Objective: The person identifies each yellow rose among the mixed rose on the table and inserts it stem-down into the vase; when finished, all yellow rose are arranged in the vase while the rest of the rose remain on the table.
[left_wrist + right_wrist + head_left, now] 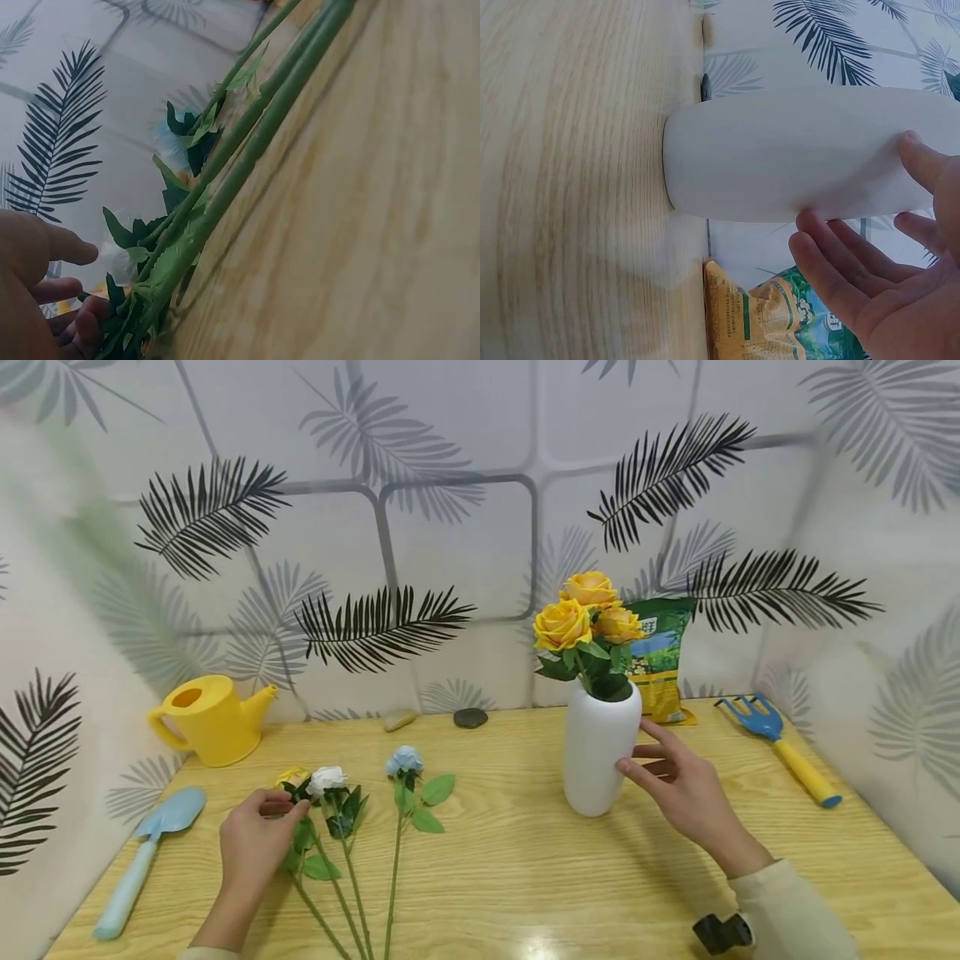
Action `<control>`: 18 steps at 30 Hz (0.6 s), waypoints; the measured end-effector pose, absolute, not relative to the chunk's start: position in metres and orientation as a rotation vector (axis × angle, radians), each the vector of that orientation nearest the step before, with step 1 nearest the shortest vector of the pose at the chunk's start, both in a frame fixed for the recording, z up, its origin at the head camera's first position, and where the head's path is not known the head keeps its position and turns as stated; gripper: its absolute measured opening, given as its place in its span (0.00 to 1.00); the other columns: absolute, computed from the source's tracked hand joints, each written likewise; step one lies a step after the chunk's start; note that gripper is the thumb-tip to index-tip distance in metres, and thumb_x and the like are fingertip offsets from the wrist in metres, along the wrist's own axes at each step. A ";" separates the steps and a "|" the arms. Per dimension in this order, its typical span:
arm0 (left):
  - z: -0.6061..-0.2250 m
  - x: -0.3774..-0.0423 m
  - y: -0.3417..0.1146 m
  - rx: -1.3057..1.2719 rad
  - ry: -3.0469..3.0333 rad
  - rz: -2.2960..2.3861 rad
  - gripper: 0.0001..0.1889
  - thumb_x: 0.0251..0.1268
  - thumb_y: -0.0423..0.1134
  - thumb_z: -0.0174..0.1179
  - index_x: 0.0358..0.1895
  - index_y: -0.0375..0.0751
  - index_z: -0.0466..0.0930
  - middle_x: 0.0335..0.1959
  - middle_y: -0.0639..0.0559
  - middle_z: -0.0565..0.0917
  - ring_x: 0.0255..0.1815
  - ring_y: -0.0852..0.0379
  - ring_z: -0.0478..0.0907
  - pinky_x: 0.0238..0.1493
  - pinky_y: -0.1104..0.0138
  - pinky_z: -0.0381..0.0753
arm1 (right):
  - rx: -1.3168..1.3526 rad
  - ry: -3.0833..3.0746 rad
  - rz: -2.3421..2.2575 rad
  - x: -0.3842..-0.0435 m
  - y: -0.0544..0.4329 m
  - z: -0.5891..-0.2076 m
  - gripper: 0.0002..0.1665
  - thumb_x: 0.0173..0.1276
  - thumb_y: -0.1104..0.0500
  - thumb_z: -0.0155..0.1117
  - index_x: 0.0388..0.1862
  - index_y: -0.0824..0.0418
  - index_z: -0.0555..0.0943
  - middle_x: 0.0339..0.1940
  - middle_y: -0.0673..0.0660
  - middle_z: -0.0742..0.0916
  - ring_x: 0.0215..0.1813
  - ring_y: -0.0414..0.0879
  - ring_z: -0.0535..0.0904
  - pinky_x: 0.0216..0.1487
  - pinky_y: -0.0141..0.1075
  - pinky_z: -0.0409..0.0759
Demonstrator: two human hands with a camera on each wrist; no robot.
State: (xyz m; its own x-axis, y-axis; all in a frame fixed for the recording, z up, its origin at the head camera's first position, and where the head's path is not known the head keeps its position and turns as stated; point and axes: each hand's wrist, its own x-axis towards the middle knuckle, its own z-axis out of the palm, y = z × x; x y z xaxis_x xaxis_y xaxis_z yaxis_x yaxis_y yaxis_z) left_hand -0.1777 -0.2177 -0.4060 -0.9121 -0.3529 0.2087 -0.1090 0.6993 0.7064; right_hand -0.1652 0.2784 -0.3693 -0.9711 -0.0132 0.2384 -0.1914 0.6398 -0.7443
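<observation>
A white vase [600, 752] stands upright on the table at the right of centre, with several yellow roses [588, 610] in it. Against its right side rest the fingertips and thumb of my right hand [678, 785]; the right wrist view shows the thumb [922, 161] on the wall and the other fingers loosely extended at its edge. My left hand [258, 843] reaches to a yellow flower [292, 775], fingertips at its leaves just below the bloom. Beside it lie a white flower [327, 781] and a pale blue flower [405, 762], stems pointing toward me.
At the back left stands a yellow watering can [221, 722], with a light blue trowel [153, 843] in front. Two stones [471, 718] lie along the wall. Behind the vase leans a green and yellow bag [660, 652]; a blue hand fork [787, 752] lies at the right.
</observation>
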 end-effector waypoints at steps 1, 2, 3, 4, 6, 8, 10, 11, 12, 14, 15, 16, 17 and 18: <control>-0.406 -0.179 -0.218 0.355 -2.594 -1.026 0.15 0.64 0.41 0.69 0.44 0.31 0.84 0.38 0.36 0.89 0.37 0.41 0.85 0.30 0.65 0.79 | 0.168 -2.650 1.238 -0.165 0.278 -0.369 0.40 0.74 0.47 0.64 0.79 0.57 0.63 0.59 0.71 0.84 0.50 0.61 0.87 0.47 0.52 0.87; -0.407 -0.179 -0.218 0.342 -2.610 -1.016 0.15 0.64 0.41 0.69 0.44 0.31 0.84 0.38 0.35 0.89 0.37 0.40 0.85 0.29 0.63 0.79 | 0.170 -2.650 1.238 -0.165 0.279 -0.369 0.40 0.74 0.47 0.64 0.79 0.57 0.63 0.59 0.71 0.84 0.50 0.61 0.87 0.47 0.52 0.87; -0.407 -0.180 -0.218 0.324 -2.627 -1.005 0.16 0.64 0.41 0.69 0.45 0.30 0.83 0.37 0.35 0.89 0.37 0.39 0.85 0.29 0.62 0.79 | 0.171 -2.649 1.235 -0.165 0.279 -0.369 0.40 0.74 0.47 0.64 0.79 0.58 0.63 0.59 0.71 0.84 0.50 0.61 0.87 0.47 0.52 0.87; -0.408 -0.180 -0.218 0.305 -2.645 -0.992 0.16 0.64 0.41 0.69 0.45 0.29 0.83 0.37 0.35 0.89 0.37 0.39 0.85 0.29 0.61 0.79 | 0.170 -2.648 1.235 -0.165 0.278 -0.369 0.40 0.74 0.48 0.64 0.79 0.58 0.63 0.59 0.71 0.84 0.49 0.61 0.87 0.47 0.52 0.87; -0.409 -0.181 -0.219 0.270 -2.677 -0.973 0.17 0.64 0.41 0.68 0.45 0.28 0.83 0.36 0.35 0.88 0.35 0.39 0.85 0.29 0.61 0.79 | 0.170 -2.646 1.237 -0.165 0.278 -0.369 0.40 0.74 0.48 0.64 0.78 0.57 0.63 0.59 0.71 0.84 0.49 0.60 0.88 0.47 0.52 0.87; -0.411 -0.182 -0.218 0.245 -2.699 -0.954 0.17 0.63 0.41 0.68 0.45 0.27 0.82 0.36 0.34 0.88 0.34 0.40 0.86 0.28 0.60 0.79 | 0.170 -2.643 1.244 -0.165 0.277 -0.368 0.40 0.73 0.48 0.65 0.79 0.57 0.63 0.59 0.72 0.84 0.49 0.60 0.88 0.47 0.52 0.87; -0.413 -0.182 -0.217 0.232 -2.709 -0.930 0.17 0.63 0.41 0.69 0.45 0.27 0.82 0.35 0.35 0.88 0.34 0.40 0.86 0.29 0.59 0.79 | 0.170 -2.642 1.251 -0.165 0.277 -0.368 0.40 0.73 0.48 0.65 0.79 0.56 0.63 0.59 0.72 0.84 0.49 0.60 0.88 0.47 0.52 0.87; -0.413 -0.182 -0.217 0.230 -2.712 -0.922 0.17 0.63 0.41 0.69 0.45 0.27 0.82 0.35 0.35 0.88 0.34 0.40 0.86 0.29 0.59 0.80 | 0.169 -2.643 1.254 -0.165 0.277 -0.368 0.40 0.73 0.48 0.65 0.79 0.56 0.63 0.59 0.71 0.84 0.49 0.60 0.88 0.47 0.52 0.87; -0.413 -0.182 -0.216 0.230 -2.712 -0.918 0.17 0.63 0.41 0.69 0.44 0.27 0.82 0.35 0.34 0.88 0.34 0.40 0.85 0.30 0.58 0.80 | 0.167 -2.644 1.256 -0.165 0.277 -0.368 0.40 0.73 0.48 0.65 0.79 0.56 0.63 0.60 0.71 0.84 0.49 0.60 0.88 0.47 0.52 0.87; -0.413 -0.182 -0.214 0.227 -2.718 -0.914 0.18 0.63 0.40 0.68 0.45 0.26 0.82 0.36 0.34 0.88 0.35 0.39 0.85 0.32 0.55 0.81 | 0.165 -2.645 1.258 -0.165 0.277 -0.368 0.40 0.73 0.49 0.65 0.79 0.56 0.63 0.60 0.71 0.84 0.50 0.60 0.87 0.48 0.52 0.87; -0.412 -0.182 -0.213 0.224 -2.721 -0.917 0.18 0.63 0.40 0.68 0.45 0.26 0.82 0.36 0.33 0.88 0.36 0.39 0.85 0.33 0.54 0.81 | 0.164 -2.646 1.258 -0.165 0.277 -0.368 0.40 0.73 0.49 0.65 0.79 0.56 0.63 0.60 0.72 0.84 0.50 0.60 0.87 0.48 0.52 0.87; -0.412 -0.181 -0.212 0.222 -2.726 -0.921 0.18 0.63 0.40 0.68 0.46 0.26 0.81 0.36 0.33 0.87 0.36 0.38 0.85 0.34 0.53 0.81 | 0.162 -2.647 1.257 -0.165 0.277 -0.368 0.40 0.73 0.49 0.65 0.79 0.56 0.63 0.60 0.71 0.84 0.50 0.60 0.87 0.48 0.52 0.87; -0.411 -0.181 -0.211 0.225 -2.734 -0.926 0.18 0.63 0.40 0.68 0.46 0.26 0.81 0.36 0.33 0.87 0.36 0.38 0.85 0.34 0.53 0.81 | 0.162 -2.646 1.257 -0.165 0.277 -0.368 0.40 0.73 0.49 0.65 0.79 0.56 0.63 0.60 0.71 0.84 0.49 0.60 0.87 0.48 0.52 0.87; -0.411 -0.180 -0.211 0.232 -2.737 -0.935 0.18 0.63 0.40 0.68 0.47 0.26 0.81 0.36 0.34 0.87 0.36 0.39 0.85 0.34 0.54 0.81 | 0.161 -2.646 1.257 -0.164 0.278 -0.368 0.40 0.73 0.49 0.65 0.79 0.56 0.63 0.60 0.71 0.84 0.49 0.60 0.87 0.48 0.52 0.87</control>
